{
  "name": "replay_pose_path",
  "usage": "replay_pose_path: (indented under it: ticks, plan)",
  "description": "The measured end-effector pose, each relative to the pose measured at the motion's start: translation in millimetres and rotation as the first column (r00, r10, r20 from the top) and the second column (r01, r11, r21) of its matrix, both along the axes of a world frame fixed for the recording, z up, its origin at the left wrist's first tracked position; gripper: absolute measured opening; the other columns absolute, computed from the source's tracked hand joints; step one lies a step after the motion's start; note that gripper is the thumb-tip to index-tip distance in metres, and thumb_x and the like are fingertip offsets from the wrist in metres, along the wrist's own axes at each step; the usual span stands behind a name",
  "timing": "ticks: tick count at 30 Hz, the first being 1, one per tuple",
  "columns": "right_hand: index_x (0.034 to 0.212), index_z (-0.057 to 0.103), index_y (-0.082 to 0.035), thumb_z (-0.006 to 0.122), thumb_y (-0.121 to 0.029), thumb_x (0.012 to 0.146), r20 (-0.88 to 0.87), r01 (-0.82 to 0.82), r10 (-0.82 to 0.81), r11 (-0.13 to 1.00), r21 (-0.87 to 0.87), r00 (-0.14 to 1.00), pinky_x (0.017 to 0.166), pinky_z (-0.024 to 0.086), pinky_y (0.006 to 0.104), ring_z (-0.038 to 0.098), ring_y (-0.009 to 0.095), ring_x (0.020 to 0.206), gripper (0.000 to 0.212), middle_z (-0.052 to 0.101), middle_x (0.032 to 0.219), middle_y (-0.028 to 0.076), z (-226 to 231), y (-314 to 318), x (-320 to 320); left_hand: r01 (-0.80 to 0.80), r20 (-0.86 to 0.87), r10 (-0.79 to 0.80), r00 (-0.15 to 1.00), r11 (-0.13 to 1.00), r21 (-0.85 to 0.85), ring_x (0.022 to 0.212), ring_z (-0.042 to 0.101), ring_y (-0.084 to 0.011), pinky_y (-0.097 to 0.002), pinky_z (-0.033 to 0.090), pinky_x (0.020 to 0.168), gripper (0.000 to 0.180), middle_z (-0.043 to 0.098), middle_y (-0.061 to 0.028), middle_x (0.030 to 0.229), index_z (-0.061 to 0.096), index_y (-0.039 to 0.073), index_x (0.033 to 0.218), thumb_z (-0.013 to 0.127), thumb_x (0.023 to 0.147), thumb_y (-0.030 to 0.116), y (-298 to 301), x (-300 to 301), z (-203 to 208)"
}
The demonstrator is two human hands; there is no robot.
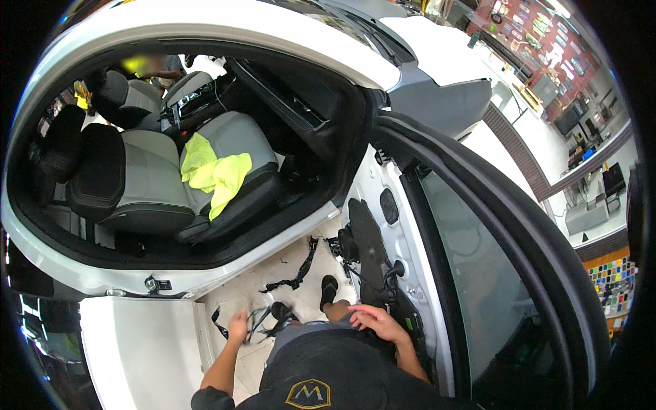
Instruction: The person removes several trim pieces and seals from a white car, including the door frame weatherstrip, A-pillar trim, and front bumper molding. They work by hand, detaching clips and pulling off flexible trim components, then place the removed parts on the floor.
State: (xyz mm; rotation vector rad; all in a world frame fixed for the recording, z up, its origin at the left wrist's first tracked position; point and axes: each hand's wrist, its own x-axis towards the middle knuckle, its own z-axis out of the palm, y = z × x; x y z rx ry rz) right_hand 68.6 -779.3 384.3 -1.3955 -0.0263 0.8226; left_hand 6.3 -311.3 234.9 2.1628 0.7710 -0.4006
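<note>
The left hand (238,326) is hanging low beside the person's leg, its fingers curling inward right next to a thin, looping dark strip (256,320); blur is hiding the contact, so I cannot tell whether it is pinching the strip. The right hand (378,322) is hovering in front of the person's waist with fingers loosely spread, apparently gripping nothing, near the bared inner side of the open front door (413,256). The step in hand seems to be handling the loose strip beside that door; the next move is probably calling for a sure hold on its length and clear footing.

Beyond the hands, a crumpled black strip (297,277) is lying on the light floor (232,297), ahead of the person's shoes (329,290). Dark wiring (395,269) is showing on the door. Farther out, a bright yellow cloth (229,179) is resting on the grey front seat (150,174) inside the white car (205,20).
</note>
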Motion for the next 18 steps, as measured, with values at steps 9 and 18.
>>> replay_pose_path:
  ticks: [9,18]
  plan:
    - [0.136,0.055,-0.005,0.057,-0.023,0.101,-0.005,-0.006,0.005,0.998,-0.065,1.0,0.085,0.05,0.0265,0.062,0.012,0.093,0.039,0.066,0.103,0.004,-6.4,-14.0,-5.3,0.532,-0.755,-0.428,0.498,0.838,-0.124,0.105,0.065,-0.0407,-0.0484,0.05,0.092,0.057,0.068,-0.025,0.108,0.073,0.0,0.098,0.04,0.098,0.046,-37.9,-265.1,-56.3]
    - [0.135,0.055,-0.004,0.056,-0.02,0.102,-0.067,-0.007,0.005,1.0,-0.03,0.998,0.084,0.051,0.0282,0.063,0.013,0.094,0.037,0.066,0.103,0.006,-17.1,1.4,-5.6,0.746,-0.526,-0.674,0.519,0.657,-0.106,0.098,0.067,-0.0396,-0.0496,0.05,0.089,0.045,0.07,-0.0213,0.101,0.074,0.003,0.09,0.046,0.094,0.038,45.1,-151.5,-113.9]
